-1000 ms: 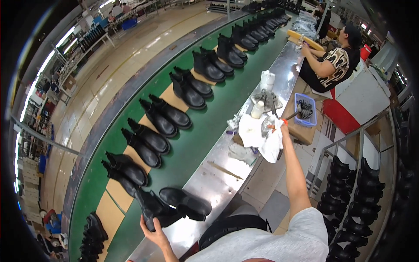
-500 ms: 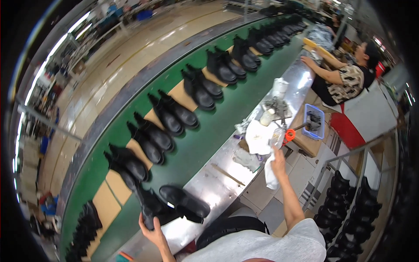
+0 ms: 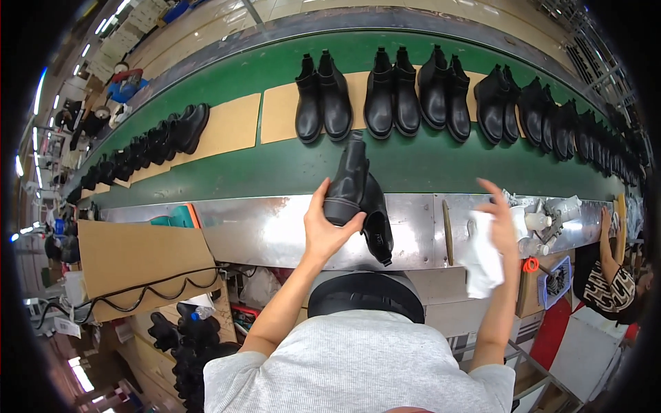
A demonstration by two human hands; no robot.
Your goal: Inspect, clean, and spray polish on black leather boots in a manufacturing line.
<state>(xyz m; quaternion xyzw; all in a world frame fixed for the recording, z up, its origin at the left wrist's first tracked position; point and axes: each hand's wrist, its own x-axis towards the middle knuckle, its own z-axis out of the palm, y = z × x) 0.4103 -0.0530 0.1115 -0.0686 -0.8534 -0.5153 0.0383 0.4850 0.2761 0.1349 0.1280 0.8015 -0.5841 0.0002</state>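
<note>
Black boot (image 3: 348, 175) grasped in left hand (image 3: 327, 230), thumb right, fingers left, at its near end. 2nd boot (image 3: 376, 206) just right, partly behind it. Vs. 0.5 s ago: boot row (image 3: 392, 96) crosswise, was diagonal; left hold unchanged; right hand (image 3: 501, 224), gripping white cloth (image 3: 482, 265), now left of white bottle (image 3: 537, 221). Writing too small to read.

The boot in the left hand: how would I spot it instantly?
Find the green surface, then the metal ledge along its near side. Where they meet, the left hand grips a black boot. Unlike the loose boot beside it, this one is held.
</note>
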